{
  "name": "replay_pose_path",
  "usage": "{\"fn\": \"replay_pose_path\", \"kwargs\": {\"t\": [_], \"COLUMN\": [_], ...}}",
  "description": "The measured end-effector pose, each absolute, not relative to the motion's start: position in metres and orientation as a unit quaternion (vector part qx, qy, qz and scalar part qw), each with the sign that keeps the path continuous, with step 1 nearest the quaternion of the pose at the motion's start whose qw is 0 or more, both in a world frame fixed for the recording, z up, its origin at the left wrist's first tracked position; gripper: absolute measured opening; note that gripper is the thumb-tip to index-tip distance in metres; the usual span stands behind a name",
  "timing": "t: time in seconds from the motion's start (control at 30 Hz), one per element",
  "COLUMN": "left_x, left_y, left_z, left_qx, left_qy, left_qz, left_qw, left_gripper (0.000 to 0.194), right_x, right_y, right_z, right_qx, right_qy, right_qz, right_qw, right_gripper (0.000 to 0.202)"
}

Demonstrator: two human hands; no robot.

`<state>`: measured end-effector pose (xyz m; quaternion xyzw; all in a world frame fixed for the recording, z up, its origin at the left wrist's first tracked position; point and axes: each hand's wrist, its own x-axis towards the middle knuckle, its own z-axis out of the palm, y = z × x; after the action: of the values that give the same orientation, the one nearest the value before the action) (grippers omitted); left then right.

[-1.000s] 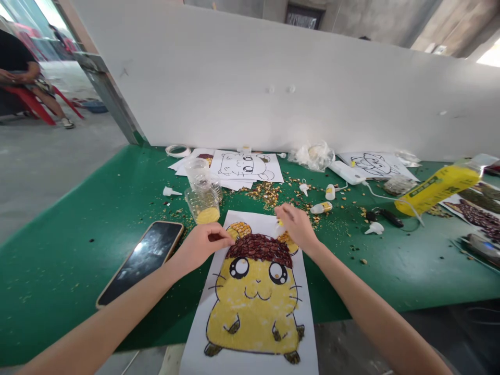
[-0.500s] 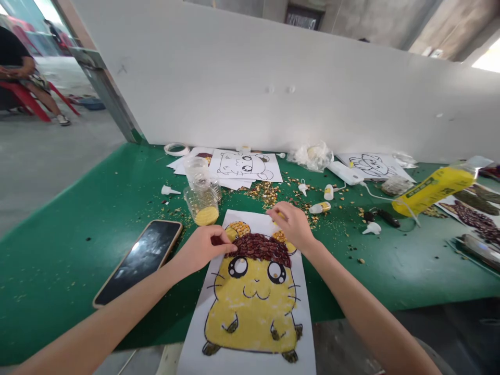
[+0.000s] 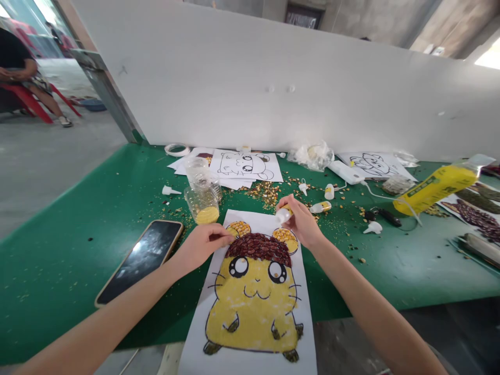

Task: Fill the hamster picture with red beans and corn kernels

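A paper hamster picture (image 3: 255, 312) lies before me, its yellow body grainy, dark red beans over the top of its head and corn kernels in both ears. My right hand (image 3: 300, 221) is closed around a small white glue bottle with a yellow label (image 3: 284, 214), tilted above the paper's upper edge beside the right ear. At the left ear, my left hand (image 3: 205, 244) has thumb and fingers pinched together just over the bean edge. Whatever may be between those fingertips is too small to make out.
A phone (image 3: 140, 263) lies left, with a clear plastic jar of yellow grains (image 3: 207, 213) beyond it. Loose kernels (image 3: 267, 194), more glue bottles (image 3: 321, 207), a yellow bottle (image 3: 437, 188) and drawings (image 3: 246, 165) spread behind and right. A white panel (image 3: 273, 78) borders the table.
My right hand has turned, so the glue bottle now shows in it and the right ear is uncovered. The left hand has shifted slightly up and left, off the beans.
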<state>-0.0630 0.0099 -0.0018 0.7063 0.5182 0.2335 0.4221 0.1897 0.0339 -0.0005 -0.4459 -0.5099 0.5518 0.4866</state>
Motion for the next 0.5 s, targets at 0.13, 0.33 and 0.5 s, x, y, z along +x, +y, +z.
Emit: {"fn": "replay_pose_path", "kwargs": {"t": [0.13,0.33,0.5], "left_x": [-0.065,-0.066,-0.064], "left_y": [0.009,0.009,0.010], "left_z": [-0.002,-0.002,0.000], "left_qx": [0.713,0.694,0.687], "left_qy": [0.530,0.557,0.543], "left_qz": [0.230,0.232,0.246], "left_qw": [0.398,0.394,0.416], "left_gripper": [0.030,0.030,0.027], "right_x": [0.193,0.197,0.200], "right_y": [0.034,0.032,0.032], "right_z": [0.005,0.011,0.013], "right_qx": [-0.355,-0.346,-0.370], "right_qy": [-0.434,-0.432,-0.442], "right_qz": [0.679,0.674,0.641], "right_qw": [0.474,0.490,0.507], "right_gripper": [0.040,0.041,0.040]}}
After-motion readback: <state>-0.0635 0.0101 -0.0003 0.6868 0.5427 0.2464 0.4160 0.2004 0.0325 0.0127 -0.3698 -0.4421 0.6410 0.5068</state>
